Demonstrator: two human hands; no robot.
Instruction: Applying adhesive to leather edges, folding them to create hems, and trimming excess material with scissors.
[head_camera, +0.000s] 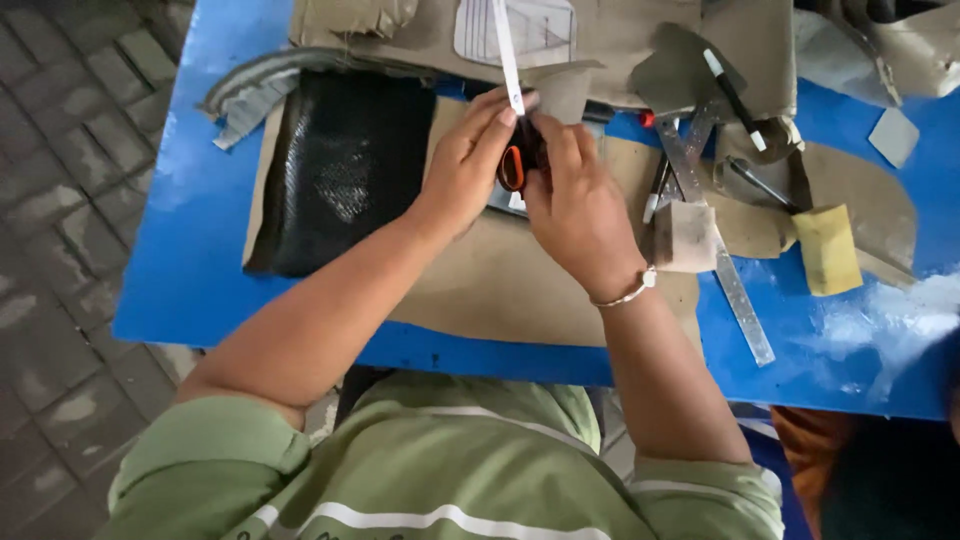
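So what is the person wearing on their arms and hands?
Both arms are bare below short, light green sleeves with white stripes. The right hand has a thin white bracelet around its wrist. The left hand wears nothing: no gloves, rings or watch show.

Black mesh sheet: ten o'clock on the blue tabletop.
Metal ruler: three o'clock, slanted.
Yellow sponge block: beyond the ruler.
Marker pen: two o'clock.

Even, soft daylight fills the scene — shadows are faint. A pale glare washes the blue table at right; the frame's lower corners blur and curve slightly.
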